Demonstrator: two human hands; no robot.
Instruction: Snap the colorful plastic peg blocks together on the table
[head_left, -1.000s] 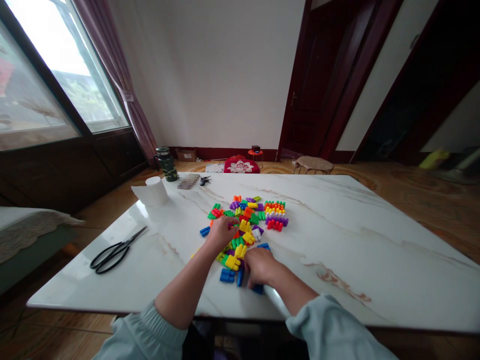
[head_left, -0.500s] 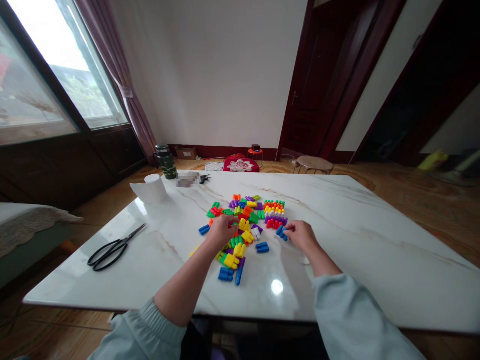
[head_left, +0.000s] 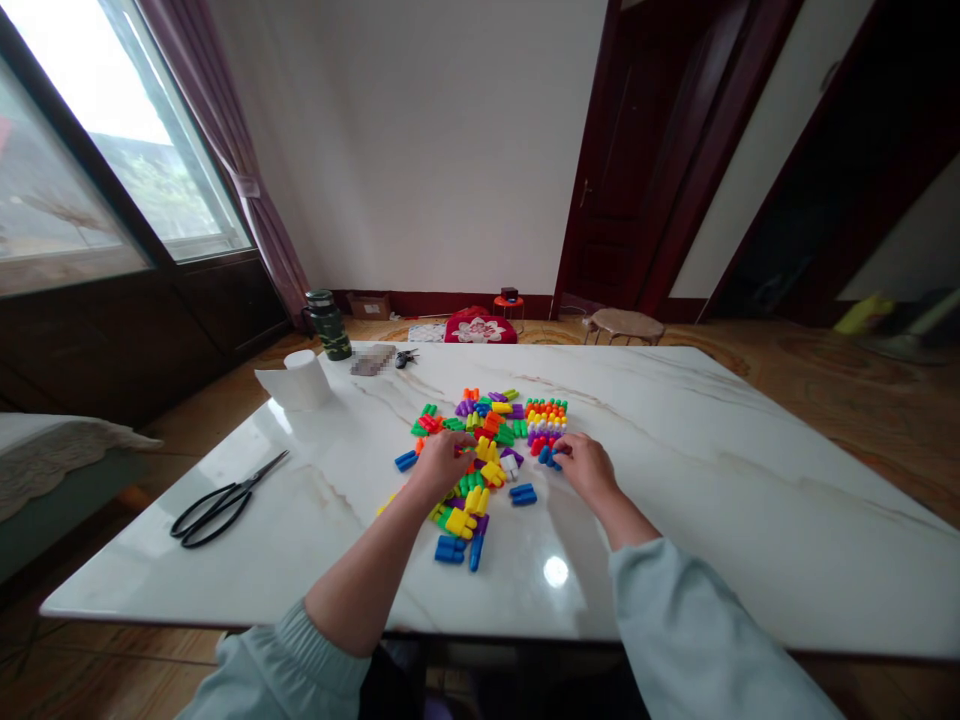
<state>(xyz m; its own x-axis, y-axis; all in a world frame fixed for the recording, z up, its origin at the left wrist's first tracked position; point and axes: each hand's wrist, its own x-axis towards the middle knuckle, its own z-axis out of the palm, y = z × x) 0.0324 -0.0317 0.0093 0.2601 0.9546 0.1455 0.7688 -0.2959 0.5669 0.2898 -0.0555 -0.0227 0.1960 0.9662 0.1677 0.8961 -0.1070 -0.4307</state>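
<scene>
A loose heap of bright interlocking plastic bullet blocks [head_left: 480, 450] lies mid-table on a white marble tabletop [head_left: 675, 530]. My left hand [head_left: 442, 465] rests on the heap, its fingertips among the blocks near a red piece. I cannot tell whether it grips anything. My right hand [head_left: 586, 472] is shut on a blue block [head_left: 550, 457], pressing it against the near end of a joined multicoloured block rows [head_left: 546, 425]. A blue block pair [head_left: 523, 494] lies apart between my hands, and more blue blocks [head_left: 450, 550] sit at the heap's near edge.
Black-handled scissors [head_left: 217, 505] lie on the table's left, behind them a paper roll [head_left: 296, 382]. A camouflage flask [head_left: 328, 325], keys [head_left: 405, 357] and a blurred item [head_left: 373, 360] stand by the far edge. A bed corner [head_left: 52, 450] lies left of the table.
My right hand has carried the blue block from the near side of the heap up to the joined rows. My left hand has stayed on the heap. The view has shifted slightly.
</scene>
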